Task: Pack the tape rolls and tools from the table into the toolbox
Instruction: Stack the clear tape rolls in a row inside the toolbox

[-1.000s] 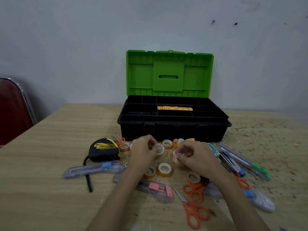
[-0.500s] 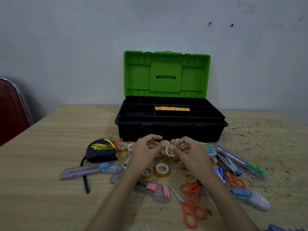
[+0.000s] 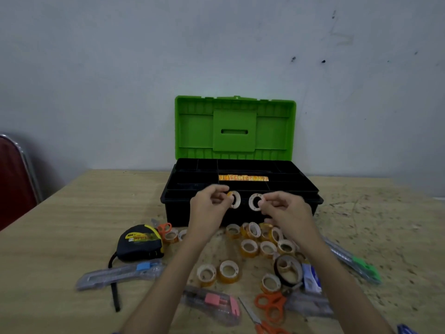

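Note:
The black toolbox [image 3: 296,189] stands open with its green lid [image 3: 234,127] upright against the wall. A row of orange tape rolls [image 3: 243,177] lies in one tray compartment. My left hand [image 3: 208,208] pinches a small tape roll [image 3: 234,199] in front of the box's front edge. My right hand [image 3: 281,209] pinches another small tape roll [image 3: 255,201] beside it. Several loose tape rolls [image 3: 249,247] lie on the table below my hands, with a larger dark tape roll [image 3: 289,268] to the right.
On the wooden table [image 3: 60,237] lie a black and yellow tape measure [image 3: 139,242], a blue-slider cutter [image 3: 120,276], a pink-slider cutter [image 3: 212,303], orange scissors [image 3: 272,307], and a green-tipped cutter [image 3: 354,261]. A red chair [image 3: 14,179] stands at the far left.
Both hands have risen from the pile of rolls on the table to the toolbox's front edge, each holding one small tape roll, and have drawn slightly apart.

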